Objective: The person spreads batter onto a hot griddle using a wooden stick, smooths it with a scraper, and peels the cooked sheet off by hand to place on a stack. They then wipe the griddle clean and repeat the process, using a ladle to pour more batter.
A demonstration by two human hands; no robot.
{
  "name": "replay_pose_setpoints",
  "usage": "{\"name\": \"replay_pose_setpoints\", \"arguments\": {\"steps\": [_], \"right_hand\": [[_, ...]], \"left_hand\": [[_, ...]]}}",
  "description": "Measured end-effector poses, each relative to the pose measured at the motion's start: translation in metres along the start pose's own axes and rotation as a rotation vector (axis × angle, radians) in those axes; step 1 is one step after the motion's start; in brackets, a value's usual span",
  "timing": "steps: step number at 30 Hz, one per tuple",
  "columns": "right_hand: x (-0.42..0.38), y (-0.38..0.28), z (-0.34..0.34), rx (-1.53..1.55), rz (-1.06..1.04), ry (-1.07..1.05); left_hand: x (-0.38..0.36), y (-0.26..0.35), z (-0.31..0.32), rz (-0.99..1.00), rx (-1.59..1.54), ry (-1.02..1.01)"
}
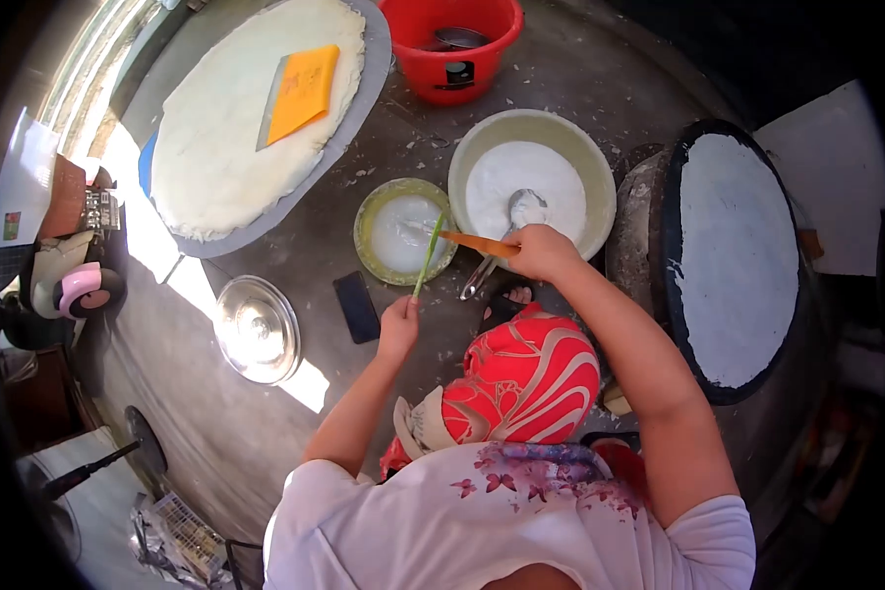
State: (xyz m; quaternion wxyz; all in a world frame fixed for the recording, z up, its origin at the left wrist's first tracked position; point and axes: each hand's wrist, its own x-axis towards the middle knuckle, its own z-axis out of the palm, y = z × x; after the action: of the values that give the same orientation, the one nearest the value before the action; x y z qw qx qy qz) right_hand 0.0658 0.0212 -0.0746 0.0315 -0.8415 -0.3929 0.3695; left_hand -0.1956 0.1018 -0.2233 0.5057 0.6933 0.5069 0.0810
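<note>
My left hand (399, 325) is closed round the lower end of a thin green stick (430, 254), which reaches up over the rim of a small green bowl (367, 236) of white liquid. In my right hand (541, 252) is a flat orange-brown spatula (482, 244), pointing left, its tip at the stick above the bowl. Beneath and behind my right hand a large pale bowl (600, 177) holds white batter and a metal ladle (526, 207); a metal handle (476, 279) sticks out over the near rim.
A round griddle (737, 265) coated white stands at the right. At the upper left, a yellow scraper (305, 91) lies on stacked white sheets (216, 147). A red basin (452, 79), a black phone (357, 307) and a metal lid (257, 329) are on the floor.
</note>
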Motion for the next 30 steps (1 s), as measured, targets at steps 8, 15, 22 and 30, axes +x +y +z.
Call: {"name": "replay_pose_setpoints", "arguments": {"steps": [8,15,22,30], "right_hand": [[-0.001,0.005,0.003,0.129,0.052,-0.062],[0.001,0.008,0.021,-0.397,-0.298,0.229],[-0.026,0.013,0.004,-0.329,-0.232,0.311],[-0.038,0.006,-0.011,-0.185,-0.161,0.077]], "left_hand": [[0.082,-0.036,0.005,-0.105,0.174,0.134],[0.033,0.000,0.003,0.034,0.105,0.140],[0.066,-0.019,-0.007,-0.186,0.181,0.181],[0.036,0.035,-0.028,-0.074,0.691,0.162]]}}
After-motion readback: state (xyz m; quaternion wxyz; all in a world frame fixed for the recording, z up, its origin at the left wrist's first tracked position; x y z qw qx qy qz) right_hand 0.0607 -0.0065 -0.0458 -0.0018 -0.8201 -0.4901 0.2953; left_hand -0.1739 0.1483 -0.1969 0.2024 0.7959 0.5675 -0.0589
